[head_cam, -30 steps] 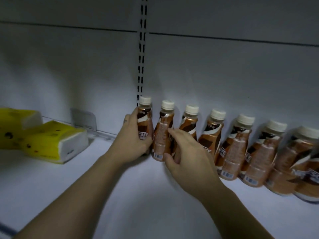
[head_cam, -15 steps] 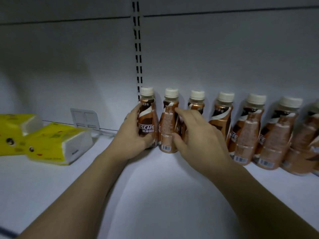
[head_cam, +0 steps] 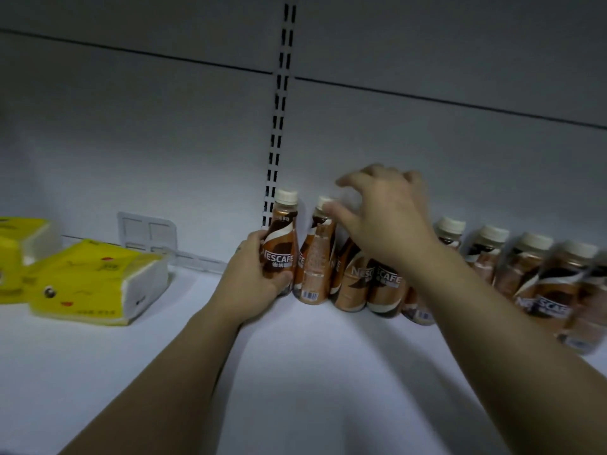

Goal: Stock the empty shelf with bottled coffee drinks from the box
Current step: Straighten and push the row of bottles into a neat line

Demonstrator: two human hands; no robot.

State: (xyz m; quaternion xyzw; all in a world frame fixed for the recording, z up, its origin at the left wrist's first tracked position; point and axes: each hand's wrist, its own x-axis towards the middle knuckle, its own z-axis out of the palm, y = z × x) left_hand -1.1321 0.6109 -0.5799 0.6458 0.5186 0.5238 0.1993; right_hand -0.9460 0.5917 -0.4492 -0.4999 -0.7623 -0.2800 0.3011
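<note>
Several brown coffee bottles with white caps stand in a row along the back of the white shelf (head_cam: 295, 372). My left hand (head_cam: 253, 280) grips the lower body of the leftmost bottle (head_cam: 282, 244), which stands upright by the slotted upright post. My right hand (head_cam: 384, 221) hovers above the second bottle (head_cam: 317, 257) and those beside it, fingers spread and blurred, holding nothing. It hides the tops of the third and fourth bottles (head_cam: 384, 284). More bottles (head_cam: 538, 274) continue to the right edge. The box is not in view.
Two yellow tissue packs (head_cam: 88, 284) lie on the shelf at the left. A clear plastic shelf divider (head_cam: 147, 231) stands against the back wall between them and the bottles. The slotted metal post (head_cam: 279, 126) runs up the back panel.
My right hand has let go of the second bottle's body and risen above the bottle caps with fingers spread. My left hand stays on the leftmost bottle. The camera view has shifted.
</note>
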